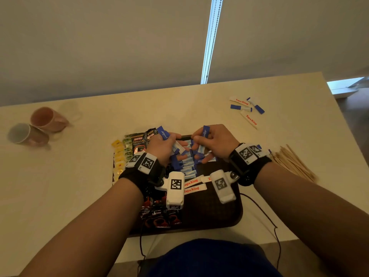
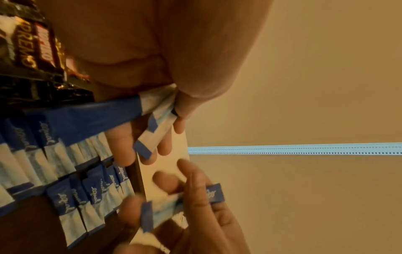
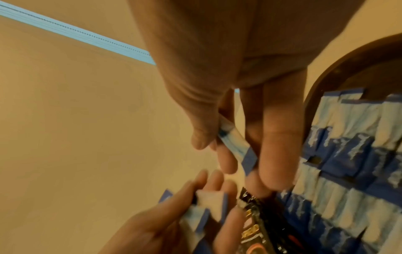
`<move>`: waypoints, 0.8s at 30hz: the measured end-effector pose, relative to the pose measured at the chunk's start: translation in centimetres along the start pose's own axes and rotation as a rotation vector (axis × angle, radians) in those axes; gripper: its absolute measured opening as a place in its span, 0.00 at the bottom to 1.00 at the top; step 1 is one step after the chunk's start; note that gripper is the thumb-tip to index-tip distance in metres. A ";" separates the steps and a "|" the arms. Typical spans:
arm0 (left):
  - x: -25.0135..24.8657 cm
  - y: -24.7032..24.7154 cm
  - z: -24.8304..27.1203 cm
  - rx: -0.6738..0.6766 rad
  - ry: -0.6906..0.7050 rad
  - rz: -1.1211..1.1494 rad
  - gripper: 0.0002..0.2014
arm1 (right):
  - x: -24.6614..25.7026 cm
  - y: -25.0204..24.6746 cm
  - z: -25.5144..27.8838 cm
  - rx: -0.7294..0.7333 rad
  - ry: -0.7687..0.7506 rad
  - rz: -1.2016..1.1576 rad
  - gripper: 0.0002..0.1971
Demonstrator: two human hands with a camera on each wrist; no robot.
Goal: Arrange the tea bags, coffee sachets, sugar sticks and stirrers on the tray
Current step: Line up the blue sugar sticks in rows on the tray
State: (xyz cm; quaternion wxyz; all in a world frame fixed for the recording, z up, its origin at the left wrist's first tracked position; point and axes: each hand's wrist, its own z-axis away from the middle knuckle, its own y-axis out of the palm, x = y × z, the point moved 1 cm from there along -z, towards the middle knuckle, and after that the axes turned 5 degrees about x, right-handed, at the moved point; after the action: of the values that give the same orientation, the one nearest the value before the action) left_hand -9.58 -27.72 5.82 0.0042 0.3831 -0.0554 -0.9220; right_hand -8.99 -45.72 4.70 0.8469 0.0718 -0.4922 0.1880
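A dark brown tray [image 1: 219,212] lies in front of me. Rows of blue-and-white sugar sticks [image 1: 186,166] fill its far middle. My left hand [image 1: 178,147] grips a small bunch of these sticks [image 2: 156,123] above the rows. My right hand [image 1: 198,149] pinches a single blue stick [image 3: 237,146], held upright beside the left hand. Coffee sachets [image 1: 137,143] and yellow tea bags [image 1: 119,156] line the tray's left side. Two white sugar sticks with red print [image 1: 191,186] lie near the tray's middle. Wooden stirrers [image 1: 293,162] lie on the table right of the tray.
Several loose sugar sticks [image 1: 246,108] lie on the table at the far right. Two mugs [image 1: 46,120] lie on their sides at the far left. More red-and-black sachets [image 1: 159,218] sit at the tray's near left. A black cable [image 1: 267,216] runs off the table's near edge.
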 end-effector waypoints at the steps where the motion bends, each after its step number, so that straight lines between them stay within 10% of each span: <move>1: 0.0 -0.2 0.1 -0.004 0.000 0.004 0.12 | -0.4 -0.4 0.1 0.019 0.047 0.009 0.08; 16: 0.5 -2.1 0.5 -0.038 0.004 -0.011 0.10 | -6.8 -1.2 -1.8 0.054 0.283 1.031 0.06; 24: 0.6 -2.4 0.6 -0.044 0.009 0.014 0.09 | -7.1 -0.6 -3.1 0.015 0.305 1.137 0.05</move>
State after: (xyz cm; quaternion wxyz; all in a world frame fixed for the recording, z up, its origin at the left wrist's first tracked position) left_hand -10.37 -25.31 5.60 0.0192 0.3866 -0.0377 -0.9213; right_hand -9.38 -47.07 -2.95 0.6739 -0.2253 -0.3247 0.6242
